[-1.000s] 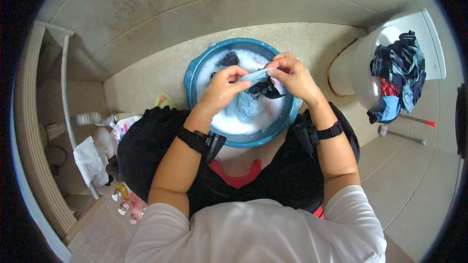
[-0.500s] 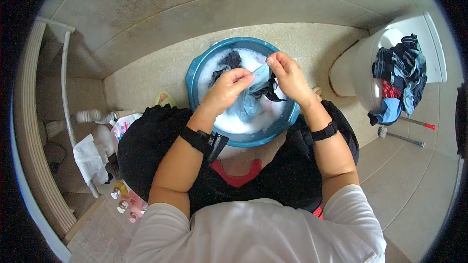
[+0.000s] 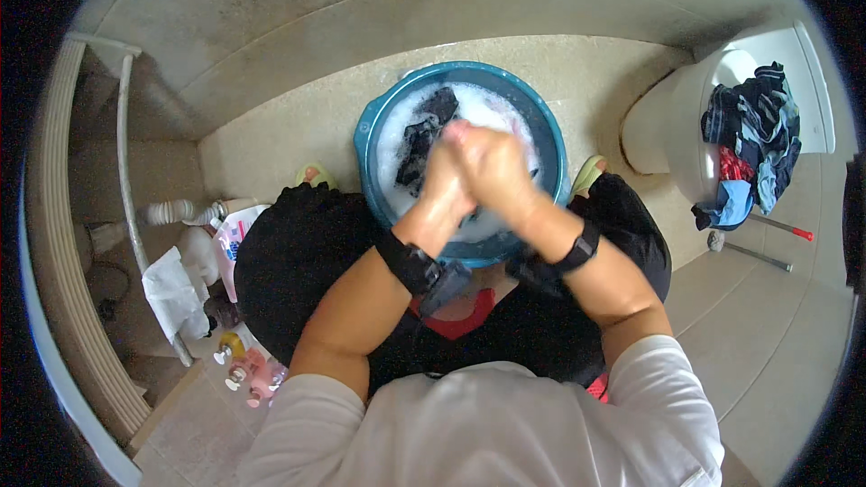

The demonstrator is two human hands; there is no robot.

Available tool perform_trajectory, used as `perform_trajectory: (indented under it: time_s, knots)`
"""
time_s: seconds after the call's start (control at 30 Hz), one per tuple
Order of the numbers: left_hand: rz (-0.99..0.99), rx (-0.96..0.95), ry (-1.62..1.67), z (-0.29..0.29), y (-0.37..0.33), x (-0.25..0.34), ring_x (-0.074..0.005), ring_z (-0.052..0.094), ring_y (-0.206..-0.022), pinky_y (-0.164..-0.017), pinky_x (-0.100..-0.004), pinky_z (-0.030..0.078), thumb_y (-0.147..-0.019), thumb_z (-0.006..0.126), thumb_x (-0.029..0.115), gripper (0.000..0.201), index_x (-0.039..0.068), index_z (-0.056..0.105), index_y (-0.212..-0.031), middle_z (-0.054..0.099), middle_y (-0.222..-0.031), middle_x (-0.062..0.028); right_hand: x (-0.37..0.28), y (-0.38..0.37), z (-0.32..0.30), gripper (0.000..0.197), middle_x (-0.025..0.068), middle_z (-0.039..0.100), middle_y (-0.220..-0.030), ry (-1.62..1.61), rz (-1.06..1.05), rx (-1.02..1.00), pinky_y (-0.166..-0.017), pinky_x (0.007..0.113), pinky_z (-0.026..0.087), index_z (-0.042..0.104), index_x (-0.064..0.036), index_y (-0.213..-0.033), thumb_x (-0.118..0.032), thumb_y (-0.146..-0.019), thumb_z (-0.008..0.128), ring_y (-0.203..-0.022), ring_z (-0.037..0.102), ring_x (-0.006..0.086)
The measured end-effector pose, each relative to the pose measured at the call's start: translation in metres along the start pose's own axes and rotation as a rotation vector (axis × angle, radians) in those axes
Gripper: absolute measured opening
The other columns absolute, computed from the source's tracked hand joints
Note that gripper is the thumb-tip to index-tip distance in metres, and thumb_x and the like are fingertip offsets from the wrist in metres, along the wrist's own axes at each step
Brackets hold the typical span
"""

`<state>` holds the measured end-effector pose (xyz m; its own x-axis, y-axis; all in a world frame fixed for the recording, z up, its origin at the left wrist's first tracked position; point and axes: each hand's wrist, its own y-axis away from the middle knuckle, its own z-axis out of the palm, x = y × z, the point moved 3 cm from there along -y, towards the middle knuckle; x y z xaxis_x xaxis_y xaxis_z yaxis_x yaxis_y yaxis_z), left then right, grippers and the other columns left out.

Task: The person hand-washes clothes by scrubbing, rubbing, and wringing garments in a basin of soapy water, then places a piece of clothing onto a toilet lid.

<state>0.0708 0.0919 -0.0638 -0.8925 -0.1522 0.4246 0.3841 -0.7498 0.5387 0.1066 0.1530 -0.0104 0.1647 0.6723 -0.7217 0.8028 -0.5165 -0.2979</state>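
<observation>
My left hand (image 3: 444, 179) and my right hand (image 3: 498, 169) are closed and pressed together above the middle of a round blue basin (image 3: 368, 140). Motion blurs both of them. The light blue cloth that they gripped a moment ago is almost wholly hidden between and beneath them. Soapy water with thick white suds (image 3: 487, 106) fills the basin. To the left of my hands, a dark wet garment (image 3: 417, 146) lies in the foam.
A white toilet (image 3: 663, 122) on the right bears a heap of dark and blue clothes (image 3: 753, 140). Rods (image 3: 758, 257) lie on the floor beside it. Pump bottles (image 3: 257, 374) stand at the lower left near a metal rail (image 3: 126, 162). A red stool (image 3: 460, 316) shows between my legs.
My hands held the light blue cloth stretched between them; now they have come together, one against the other, with the cloth bunched out of sight. The view has shifted slightly.
</observation>
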Motion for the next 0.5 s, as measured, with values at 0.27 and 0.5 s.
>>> perform_trajectory:
  time_s: [0.27, 0.5]
  knots:
    - [-0.058, -0.161, 0.243, -0.013, -0.008, -0.009, -0.0173, 0.053, -0.068, -0.062, -0.0337, 0.044, -0.090, 0.042, 0.027, 0.029, 0.002, 0.057, -0.089, 0.056, -0.079, -0.0063, -0.008, 0.009, 0.004, 0.045, 0.0221, 0.053, -0.061, -0.051, -0.127, 0.111, -0.051, 0.040, 0.040, 0.059, -0.0008, -0.067, -0.038, -0.088, 0.047, -0.054, 0.050, 0.0348]
    - [-0.059, -0.349, 0.250, 0.010, 0.003, -0.005, -0.0147, 0.054, -0.074, -0.062, -0.0302, 0.043, -0.086, 0.049, 0.024, 0.027, -0.001, 0.059, -0.091, 0.060, -0.086, -0.0081, -0.010, 0.011, -0.008, 0.036, 0.0215, 0.056, -0.063, 0.055, -0.115, 0.049, -0.055, 0.045, 0.044, 0.057, -0.0024, -0.065, -0.027, -0.088, 0.046, -0.056, 0.056, 0.0377]
